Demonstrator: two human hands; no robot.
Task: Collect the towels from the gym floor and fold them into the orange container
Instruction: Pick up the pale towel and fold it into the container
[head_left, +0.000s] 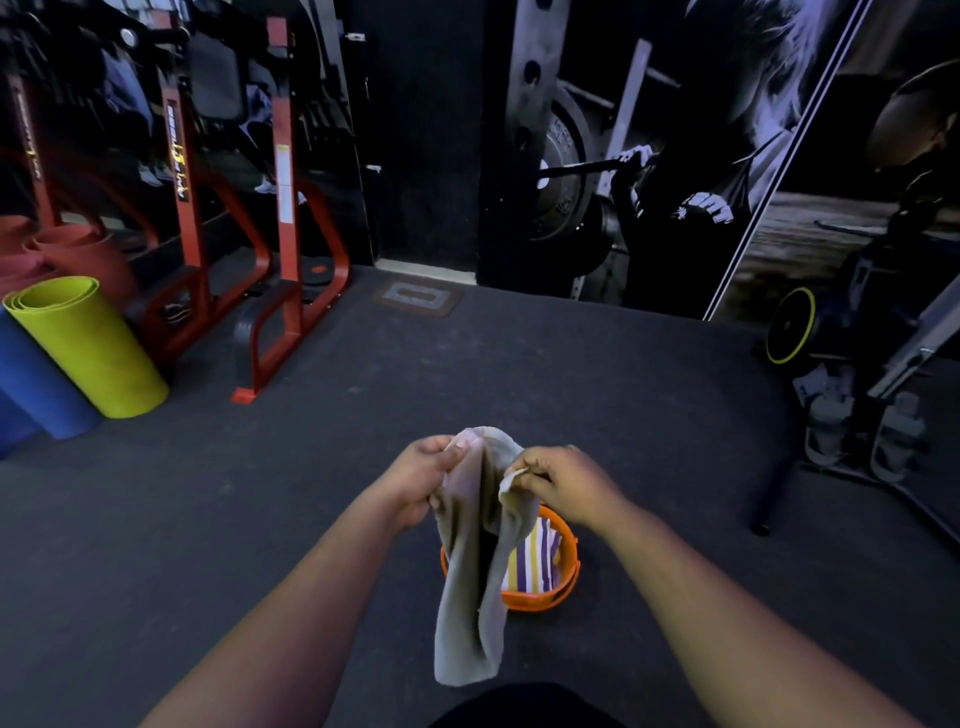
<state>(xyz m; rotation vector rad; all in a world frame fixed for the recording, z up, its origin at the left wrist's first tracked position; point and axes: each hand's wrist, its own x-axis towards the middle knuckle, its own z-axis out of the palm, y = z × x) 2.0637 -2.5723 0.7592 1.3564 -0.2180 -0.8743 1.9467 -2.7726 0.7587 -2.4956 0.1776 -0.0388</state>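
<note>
A grey towel (470, 587) hangs in the air in front of me, draped downward in a long fold. My left hand (423, 480) pinches its upper left edge and my right hand (558, 480) pinches the upper right corner, the two hands close together. Below and behind the towel, an orange container (563, 577) stands on the dark gym floor. A folded towel with purple, yellow and white stripes (537, 564) lies inside it. The hanging grey towel hides the container's left part.
Rolled yellow-green (88, 345) and blue (36, 384) mats lean at the left beside a red steel rack (285, 249). A bench frame with a yellow-rimmed weight plate (789, 325) and a black bar stand at the right. Dark floor stretches ahead toward the mural wall.
</note>
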